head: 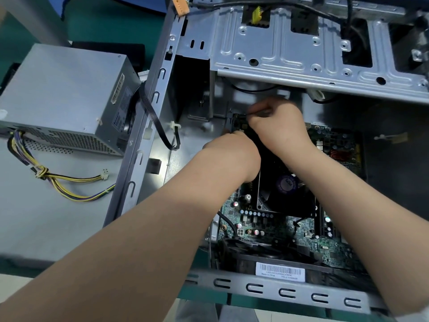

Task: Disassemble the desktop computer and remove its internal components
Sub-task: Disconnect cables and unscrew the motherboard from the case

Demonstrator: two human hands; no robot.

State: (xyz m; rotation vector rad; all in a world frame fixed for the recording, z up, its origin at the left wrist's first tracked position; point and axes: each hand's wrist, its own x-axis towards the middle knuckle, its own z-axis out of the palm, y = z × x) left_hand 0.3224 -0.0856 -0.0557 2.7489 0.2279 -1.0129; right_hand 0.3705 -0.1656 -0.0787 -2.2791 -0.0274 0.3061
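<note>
Scene: an open desktop case (148,126) lies on a green surface (111,22), both arms reaching inside.
Right hand (276,126): fingers curled, pinching a thin dark cable (251,114) at the motherboard's (336,247) far edge.
Left hand (232,152): just beside it, fingers hidden behind the wrist; grip cannot be told.
Removed: the power supply (62,98) sits outside, left of the case.
</note>
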